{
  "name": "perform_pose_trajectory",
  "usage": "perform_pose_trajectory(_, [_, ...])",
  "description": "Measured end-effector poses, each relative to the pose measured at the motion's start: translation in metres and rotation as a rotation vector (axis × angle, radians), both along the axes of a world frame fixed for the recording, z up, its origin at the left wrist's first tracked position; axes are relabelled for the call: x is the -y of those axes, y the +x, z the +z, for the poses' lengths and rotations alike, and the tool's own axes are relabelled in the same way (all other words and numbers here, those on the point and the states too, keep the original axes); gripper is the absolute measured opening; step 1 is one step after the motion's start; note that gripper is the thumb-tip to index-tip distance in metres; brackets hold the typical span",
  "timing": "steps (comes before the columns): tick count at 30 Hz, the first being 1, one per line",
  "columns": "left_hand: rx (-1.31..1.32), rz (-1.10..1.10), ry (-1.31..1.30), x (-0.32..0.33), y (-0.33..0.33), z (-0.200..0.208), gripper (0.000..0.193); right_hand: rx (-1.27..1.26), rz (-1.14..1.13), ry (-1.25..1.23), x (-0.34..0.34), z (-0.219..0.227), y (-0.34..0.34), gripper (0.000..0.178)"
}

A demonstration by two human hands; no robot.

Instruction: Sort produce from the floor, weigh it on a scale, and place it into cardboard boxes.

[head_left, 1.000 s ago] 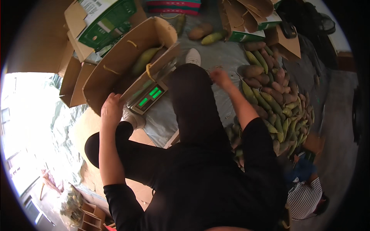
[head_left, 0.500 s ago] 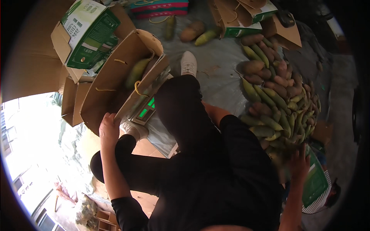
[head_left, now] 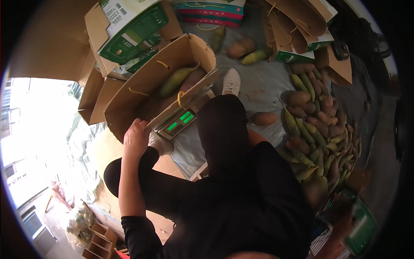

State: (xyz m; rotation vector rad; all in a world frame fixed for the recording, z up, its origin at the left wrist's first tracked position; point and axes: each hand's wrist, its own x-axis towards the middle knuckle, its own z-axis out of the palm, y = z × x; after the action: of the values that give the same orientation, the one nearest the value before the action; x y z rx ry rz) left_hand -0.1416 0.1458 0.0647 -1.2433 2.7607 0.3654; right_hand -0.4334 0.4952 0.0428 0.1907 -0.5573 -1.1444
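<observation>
My left hand [head_left: 137, 137] grips the near corner of an open cardboard carton [head_left: 138, 94], with its fingers over the rim. Inside the carton lie a long green fruit [head_left: 177, 81] that looks like a mango and a reddish-brown one [head_left: 193, 80]. Under the carton's side sits a flat scale [head_left: 172, 129] with a lit green display. My right hand is hidden behind my right knee; only a little bare skin of the arm [head_left: 255, 137] shows past the sleeve. A reddish-brown mango [head_left: 264, 118] sticks out beside that knee; whether my right hand holds it, I cannot tell.
A large pile of green and brown mangoes [head_left: 315, 134] spreads on grey sheeting to my right. Other cartons [head_left: 133, 39] stand at far left and far right [head_left: 293, 26]. Loose mangoes [head_left: 241, 47] lie ahead. Another person's blurred hand [head_left: 340, 224] is at lower right.
The whole view has shifted, so things sit farther right. A reddish-brown mango now shows beside my right knee. The other person's hand has drawn back from the pile. My left hand keeps its hold.
</observation>
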Motion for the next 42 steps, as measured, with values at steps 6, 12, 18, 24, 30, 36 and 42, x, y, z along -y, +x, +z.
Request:
perform_pose_trajectory(6, [-0.062, 0.046, 0.109, 0.022, 0.038, -0.036, 0.011, -0.654, 0.156, 0.093, 0.346, -0.088, 0.045, 0.042])
perform_pose_trajectory(12, [-0.048, 0.05, 0.076, 0.021, 0.046, -0.042, 0.013, -1.35, 0.222, 0.013, 0.279, -0.172, 0.06, 0.041])
perform_pose_trajectory(18, [-0.029, 0.033, 0.09, 0.022, 0.037, -0.041, 0.015, -2.052, 0.208, -0.045, 0.178, -0.253, 0.037, 0.041])
perform_pose_trajectory(24, [-0.07, 0.026, 0.094, 0.022, 0.042, -0.04, 0.013, -2.752, 0.175, -0.168, 0.009, -0.318, 0.006, 0.04])
perform_pose_trajectory(30, [-0.058, 0.031, 0.101, 0.021, 0.047, -0.043, 0.013, -2.406, 0.789, 0.762, 0.073, -0.148, -0.044, 0.073])
perform_pose_trajectory(36, [-0.053, 0.002, 0.093, 0.025, 0.043, -0.049, 0.014, -2.372, -0.213, 0.859, 0.126, -0.041, -0.064, 0.05])
perform_pose_trajectory(42, [-0.006, 0.033, 0.084, 0.023, 0.045, -0.048, 0.013, -2.579, -0.619, 0.287, 0.239, 0.04, -0.023, 0.048])
